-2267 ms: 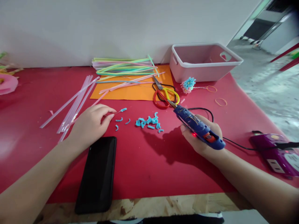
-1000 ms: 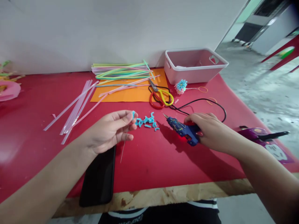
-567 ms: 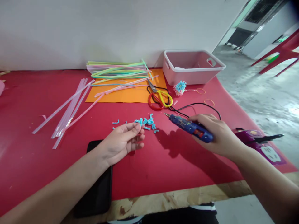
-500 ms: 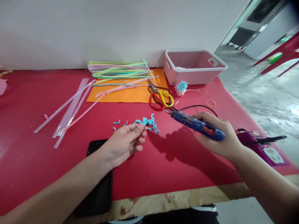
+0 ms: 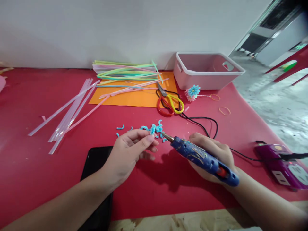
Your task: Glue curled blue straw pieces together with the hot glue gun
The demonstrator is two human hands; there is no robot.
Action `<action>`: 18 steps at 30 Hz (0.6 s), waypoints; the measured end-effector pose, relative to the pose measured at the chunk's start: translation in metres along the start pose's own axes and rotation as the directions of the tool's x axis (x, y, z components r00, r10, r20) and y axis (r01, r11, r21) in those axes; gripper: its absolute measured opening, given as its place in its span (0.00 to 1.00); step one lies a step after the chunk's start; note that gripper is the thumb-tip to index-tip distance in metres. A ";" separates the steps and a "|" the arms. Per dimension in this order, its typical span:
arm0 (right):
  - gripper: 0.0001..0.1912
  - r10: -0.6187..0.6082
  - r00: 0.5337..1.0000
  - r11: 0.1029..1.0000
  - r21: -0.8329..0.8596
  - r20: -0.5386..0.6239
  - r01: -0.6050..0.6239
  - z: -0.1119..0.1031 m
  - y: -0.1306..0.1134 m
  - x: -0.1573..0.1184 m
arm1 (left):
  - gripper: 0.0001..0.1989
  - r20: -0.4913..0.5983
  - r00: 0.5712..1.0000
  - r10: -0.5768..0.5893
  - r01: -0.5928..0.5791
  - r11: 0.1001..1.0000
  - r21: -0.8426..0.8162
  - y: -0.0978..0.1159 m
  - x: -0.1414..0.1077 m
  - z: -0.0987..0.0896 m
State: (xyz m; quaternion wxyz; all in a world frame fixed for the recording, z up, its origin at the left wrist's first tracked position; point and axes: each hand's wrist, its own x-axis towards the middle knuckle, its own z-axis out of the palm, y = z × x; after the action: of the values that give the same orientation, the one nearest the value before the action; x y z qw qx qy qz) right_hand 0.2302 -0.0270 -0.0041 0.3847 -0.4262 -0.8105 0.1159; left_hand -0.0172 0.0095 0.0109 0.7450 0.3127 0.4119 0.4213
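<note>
Between the thumb and fingers of my left hand (image 5: 134, 150) is a small blue pipe-cleaner piece (image 5: 152, 129). My right hand (image 5: 214, 154) is wrapped round a blue hot glue gun (image 5: 194, 154), its metal nozzle pointing left, close to the blue piece. Whether the nozzle touches it I cannot tell. Short cut blue pipe-cleaner bits (image 5: 120, 127) lie on the red table just beyond my left hand. A black phone (image 5: 96, 163) lies partly under my left forearm.
Scissors (image 5: 170, 104) with red and yellow handles lie by an orange sheet (image 5: 130, 101) bearing pipe cleaners (image 5: 127, 69). Clear glue sticks (image 5: 72, 109) are at left. A pink basket (image 5: 207, 78), a pipe-cleaner flower (image 5: 193, 91) and a purple power strip (image 5: 281, 166) with a black cord stand right.
My right hand has brought the glue gun down and left, its nozzle now near the blue piece. My left hand has shifted slightly right, and the camera view has moved a little.
</note>
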 end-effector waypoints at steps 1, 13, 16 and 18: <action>0.09 -0.020 1.000 1.000 0.002 -0.010 0.020 0.001 0.002 -0.001 | 0.09 0.001 0.999 -0.032 0.032 0.999 -0.029 0.000 0.001 0.000; 0.07 -0.063 0.997 0.998 -0.023 -0.032 0.063 -0.009 -0.004 -0.002 | 0.08 0.131 0.979 -0.156 0.170 0.980 -0.101 0.000 0.001 0.000; 0.07 -0.041 0.999 0.999 -0.007 -0.036 0.040 -0.010 -0.007 -0.003 | 0.09 0.139 0.976 -0.167 0.182 0.978 -0.103 0.002 0.001 0.000; 0.07 -0.069 0.998 0.997 0.036 -0.012 0.070 -0.010 -0.007 -0.004 | 0.09 0.139 0.974 -0.180 0.195 0.976 -0.099 0.002 0.000 0.000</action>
State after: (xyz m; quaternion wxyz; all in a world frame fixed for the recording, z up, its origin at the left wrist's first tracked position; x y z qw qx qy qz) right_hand 0.2341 -0.0357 0.0044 0.4006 -0.3914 -0.8205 0.1148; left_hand -0.0183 0.0105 0.0129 0.8229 0.2566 0.3663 0.3503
